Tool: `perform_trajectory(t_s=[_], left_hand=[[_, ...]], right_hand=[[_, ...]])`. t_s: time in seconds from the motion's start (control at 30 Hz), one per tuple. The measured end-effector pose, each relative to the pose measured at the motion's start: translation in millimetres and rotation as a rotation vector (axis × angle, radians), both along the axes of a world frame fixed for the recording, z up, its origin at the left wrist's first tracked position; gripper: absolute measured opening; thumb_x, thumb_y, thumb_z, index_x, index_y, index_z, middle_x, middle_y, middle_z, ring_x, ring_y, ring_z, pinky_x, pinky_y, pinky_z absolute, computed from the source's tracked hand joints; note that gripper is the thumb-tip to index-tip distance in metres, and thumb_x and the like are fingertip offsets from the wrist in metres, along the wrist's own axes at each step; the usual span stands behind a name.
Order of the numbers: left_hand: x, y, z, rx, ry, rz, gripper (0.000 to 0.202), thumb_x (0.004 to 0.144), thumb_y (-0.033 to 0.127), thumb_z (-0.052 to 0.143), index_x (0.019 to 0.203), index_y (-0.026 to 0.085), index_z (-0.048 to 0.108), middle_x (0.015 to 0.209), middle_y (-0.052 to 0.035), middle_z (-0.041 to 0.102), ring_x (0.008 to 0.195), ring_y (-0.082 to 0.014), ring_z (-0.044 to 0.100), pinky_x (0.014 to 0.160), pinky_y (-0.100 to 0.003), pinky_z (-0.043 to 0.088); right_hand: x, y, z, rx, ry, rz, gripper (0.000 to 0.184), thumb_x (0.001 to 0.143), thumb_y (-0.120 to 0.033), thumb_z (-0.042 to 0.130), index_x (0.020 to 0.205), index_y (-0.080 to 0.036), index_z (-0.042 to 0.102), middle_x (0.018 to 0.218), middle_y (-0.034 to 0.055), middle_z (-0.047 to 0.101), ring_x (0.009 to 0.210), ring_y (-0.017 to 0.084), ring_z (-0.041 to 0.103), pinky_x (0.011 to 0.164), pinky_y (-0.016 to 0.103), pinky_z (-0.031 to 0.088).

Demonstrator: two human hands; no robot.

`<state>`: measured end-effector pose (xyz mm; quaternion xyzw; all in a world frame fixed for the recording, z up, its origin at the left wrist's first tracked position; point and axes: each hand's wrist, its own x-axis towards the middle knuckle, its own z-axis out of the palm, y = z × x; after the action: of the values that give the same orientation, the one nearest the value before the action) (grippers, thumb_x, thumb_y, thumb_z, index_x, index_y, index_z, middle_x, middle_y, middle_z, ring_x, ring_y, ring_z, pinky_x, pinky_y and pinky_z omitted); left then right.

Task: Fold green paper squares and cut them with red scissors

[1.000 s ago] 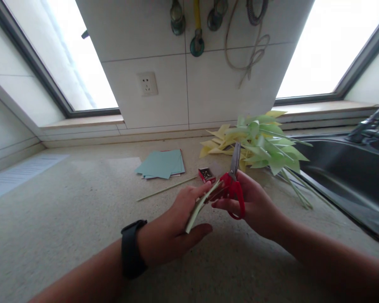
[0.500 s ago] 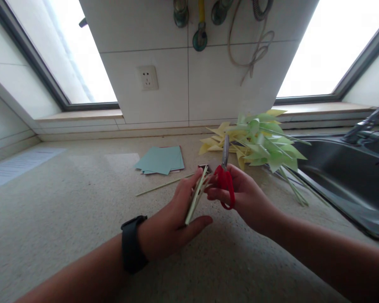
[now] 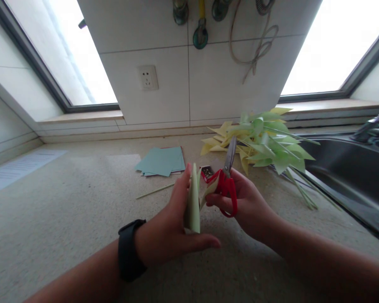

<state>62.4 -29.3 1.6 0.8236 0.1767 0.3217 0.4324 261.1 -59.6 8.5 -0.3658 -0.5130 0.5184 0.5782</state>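
Observation:
A folded sheet of pale yellow-green paper (image 3: 193, 204) stands on edge against the palm of my left hand (image 3: 167, 227), whose thumb sticks out below it. A dark watch is on that wrist. My right hand (image 3: 243, 195) has a pair of scissors (image 3: 229, 185) with red handles in it, blades pointing up and away. Its thumb and fingertips also pinch a flap of the same paper. Just beyond the hands sits a small red box (image 3: 207, 171) with tiny metal bits in it. A thin stick (image 3: 154, 191) lies on the counter, its right end hidden by my left hand.
Light blue paper squares (image 3: 162, 161) lie stacked behind the stick. Yellow and green paper pinwheels (image 3: 265, 143) on sticks are heaped at the back right, beside the metal sink (image 3: 344, 168). A printed sheet (image 3: 25, 170) lies far left on the speckled counter (image 3: 82, 219).
The paper has turned and spread wider, with a flap now drawn toward my right hand. The scissors have tilted right, and the red box shows more between the hands.

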Motion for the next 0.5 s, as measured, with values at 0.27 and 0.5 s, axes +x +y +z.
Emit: perform_trajectory(t_s=[0.27, 0.5], left_hand=[[-2, 12, -9.7, -0.478, -0.292, -0.117, 0.095, 0.077, 0.054, 0.083, 0.152, 0.032, 0.031, 0.135, -0.0104, 0.053, 0.123, -0.0334, 0.052, 0.103, -0.051, 0.041], [-2, 17, -7.1, -0.475, -0.214, -0.136, 0.091, 0.069, 0.037, 0.093, 0.147, 0.032, 0.046, 0.148, -0.0122, 0.049, 0.126, -0.0318, 0.05, 0.101, -0.047, 0.044]], right_hand=[[17, -2, 0.1, 0.109, -0.075, -0.03, 0.034, 0.074, -0.027, 0.087, 0.089, -0.025, 0.056, 0.09, -0.0006, 0.073, 0.079, 0.014, 0.071, 0.073, 0.027, 0.06], [22, -3, 1.3, 0.127, -0.13, -0.049, 0.032, 0.074, -0.027, 0.085, 0.086, -0.024, 0.056, 0.09, 0.0, 0.072, 0.08, 0.015, 0.069, 0.075, 0.031, 0.06]])
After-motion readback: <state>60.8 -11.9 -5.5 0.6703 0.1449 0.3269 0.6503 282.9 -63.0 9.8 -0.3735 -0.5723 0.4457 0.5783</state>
